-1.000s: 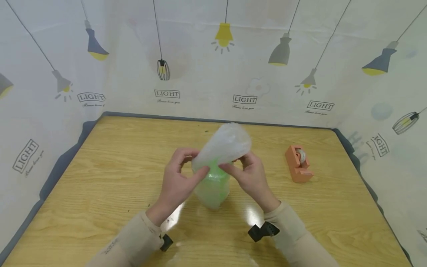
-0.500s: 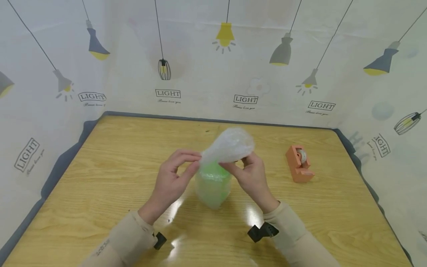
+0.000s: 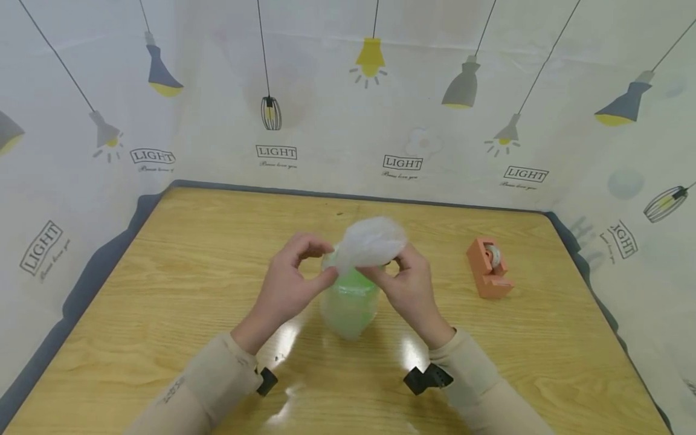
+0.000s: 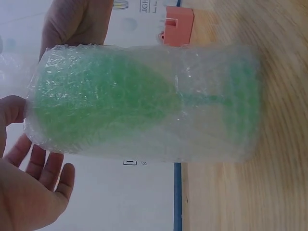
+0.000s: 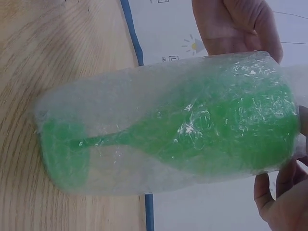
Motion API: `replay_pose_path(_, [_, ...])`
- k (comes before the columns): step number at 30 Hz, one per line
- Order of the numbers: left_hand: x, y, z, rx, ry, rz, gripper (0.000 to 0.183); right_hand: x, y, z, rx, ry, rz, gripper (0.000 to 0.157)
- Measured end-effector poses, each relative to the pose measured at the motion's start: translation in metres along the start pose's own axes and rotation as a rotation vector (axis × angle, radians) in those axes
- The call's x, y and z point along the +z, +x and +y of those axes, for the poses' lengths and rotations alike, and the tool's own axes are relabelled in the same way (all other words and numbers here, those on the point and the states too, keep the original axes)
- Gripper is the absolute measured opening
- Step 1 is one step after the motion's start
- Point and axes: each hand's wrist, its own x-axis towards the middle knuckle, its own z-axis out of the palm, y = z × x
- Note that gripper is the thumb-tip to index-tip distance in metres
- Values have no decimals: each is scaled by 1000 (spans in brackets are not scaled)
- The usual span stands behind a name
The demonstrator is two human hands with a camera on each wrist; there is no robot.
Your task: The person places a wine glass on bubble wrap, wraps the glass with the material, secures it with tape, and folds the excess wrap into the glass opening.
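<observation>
A green wine glass [image 4: 120, 96] stands upright on the table inside a sleeve of clear bubble wrap [image 3: 375, 241]. Its wide bowl, thin stem and round foot show through the wrap in both wrist views. Above the bowl, the loose top of the wrap is bunched and flops over to the right in the head view. My left hand [image 3: 288, 281] pinches the wrap's left upper edge between thumb and fingers. On the opposite side, the thumb and fingers of my right hand [image 3: 410, 287] grip the wrap near the bowl's rim. The fold partly covers the right fingertips.
An orange tape dispenser [image 3: 484, 272] with a roll of tape stands on the wooden table [image 3: 190, 254], right of the hands. A pale cloth [image 3: 326, 121] printed with lamps surrounds the table's back and sides. Black straps circle both wrists.
The loose top of the bubble wrap has sunk lower and bunched smaller over the glass. My left hand moved out left, then back in to the wrap's edge. The right hand barely moved.
</observation>
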Motion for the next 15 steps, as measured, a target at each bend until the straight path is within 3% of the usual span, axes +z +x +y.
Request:
replay_pose_path(5, [-1, 4, 1, 30, 23, -48, 49, -2, 0, 1, -53, -59, 1, 42])
replay_pose_path(9, [-1, 5, 1, 44, 4, -71, 41, -5, -1, 3, -129, -46, 5, 42])
replay_pose_path(15, [0, 3, 0, 46, -7, -60, 33, -8, -2, 6, -169, 26, 13, 51])
